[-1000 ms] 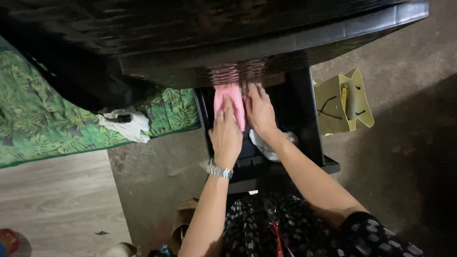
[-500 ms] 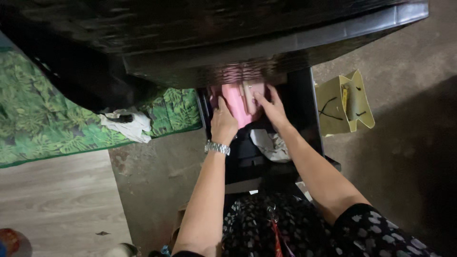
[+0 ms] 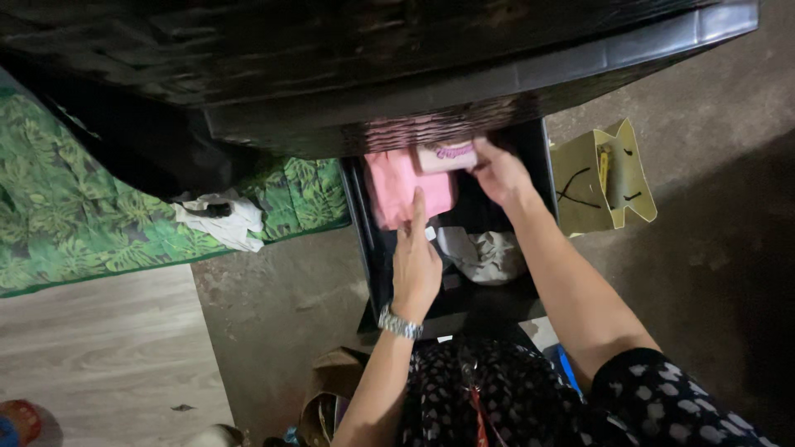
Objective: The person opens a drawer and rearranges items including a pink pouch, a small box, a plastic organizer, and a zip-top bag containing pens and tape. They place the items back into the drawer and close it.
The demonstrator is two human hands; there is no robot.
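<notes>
A small pink packet (image 3: 445, 156) was gripped by the right hand (image 3: 499, 174) at the drawer (image 3: 538, 178) back, partly hidden under the black cabinet top (image 3: 373, 58). The left hand (image 3: 416, 263) was held flat, fingers extended, touching the pink cloth (image 3: 402, 186) inside the drawer. Drawer depths were too dark to read.

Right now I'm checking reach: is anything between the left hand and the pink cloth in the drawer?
Nothing visible does: the left hand reaches the pink cloth, its fingertip at the cloth's lower edge.
</notes>
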